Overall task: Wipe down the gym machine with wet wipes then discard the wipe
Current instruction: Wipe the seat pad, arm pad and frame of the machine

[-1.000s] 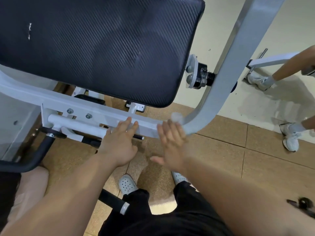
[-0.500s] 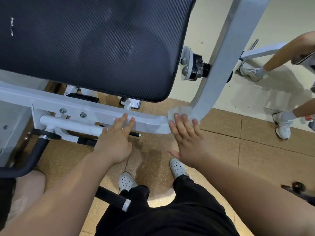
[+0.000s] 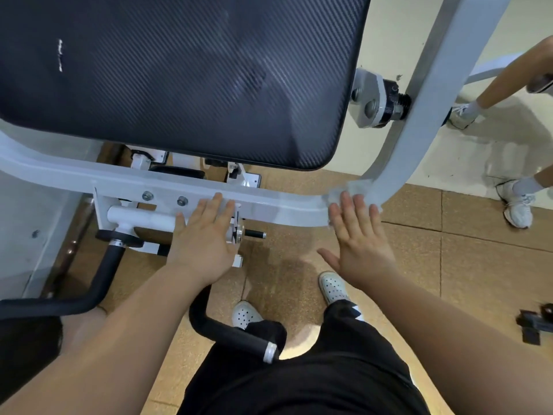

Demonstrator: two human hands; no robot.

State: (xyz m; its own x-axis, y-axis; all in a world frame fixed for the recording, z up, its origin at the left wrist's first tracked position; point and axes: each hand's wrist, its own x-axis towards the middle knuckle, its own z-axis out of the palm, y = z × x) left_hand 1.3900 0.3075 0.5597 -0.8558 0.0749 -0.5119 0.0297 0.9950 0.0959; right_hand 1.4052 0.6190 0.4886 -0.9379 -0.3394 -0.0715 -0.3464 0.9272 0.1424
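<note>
The pad [image 3: 179, 79] is showing black vinyl with a fine woven, carbon-like texture, catching a soft sheen. The frame [image 3: 269, 205] is gleaming as smooth, pale painted metal, its bolts [image 3: 147, 195] sitting bare and shiny. The wipe [image 3: 357, 186] is looking thin, white and crumpled (cloth or paper, hard to tell). The grips [image 3: 230, 330] are looking matt black and rubbery. The floor [image 3: 419, 250] is showing speckled, cork-like tan tiles.

I'm looking into a gym: a gym machine [image 3: 284, 209] with white steel frame, black padded cushion [image 3: 179, 79] and foam-grip handles [image 3: 236, 335] (one just below me), on speckled brown floor tiles [image 3: 449, 253], with another person's trainers [image 3: 517, 206] nearby.
</note>
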